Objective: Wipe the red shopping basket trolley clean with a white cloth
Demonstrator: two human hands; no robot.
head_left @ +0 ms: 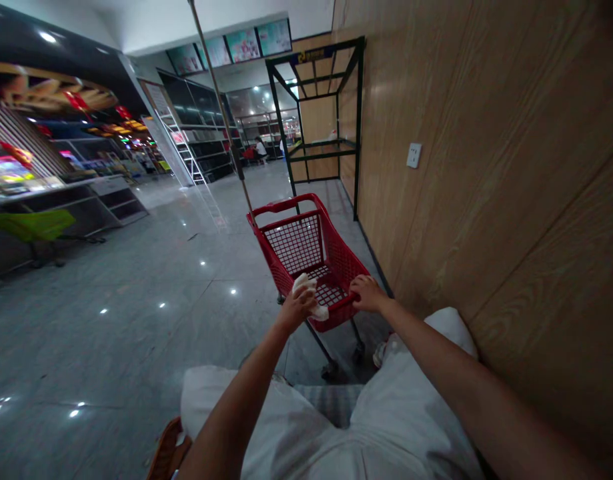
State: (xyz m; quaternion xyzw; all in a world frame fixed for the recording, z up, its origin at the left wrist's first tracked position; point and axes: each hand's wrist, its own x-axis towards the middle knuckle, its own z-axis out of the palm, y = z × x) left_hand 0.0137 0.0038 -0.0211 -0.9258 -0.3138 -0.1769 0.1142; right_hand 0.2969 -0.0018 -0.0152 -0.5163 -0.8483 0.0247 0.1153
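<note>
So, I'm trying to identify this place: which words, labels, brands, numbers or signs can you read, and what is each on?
No text is readable here.
Metal rack: yellow marks on its top sign, too blurred to read.
Overhead panels: any wording is too small to read.
Pale board at the back: too small and blurred to read.
Red cart and white cloth: no lettering visible.

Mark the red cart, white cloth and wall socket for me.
Red cart [339, 261], head view: inner side wall.
White cloth [321, 312], head view: lower end.
Wall socket [413, 155], head view: middle of faceplate.
</note>
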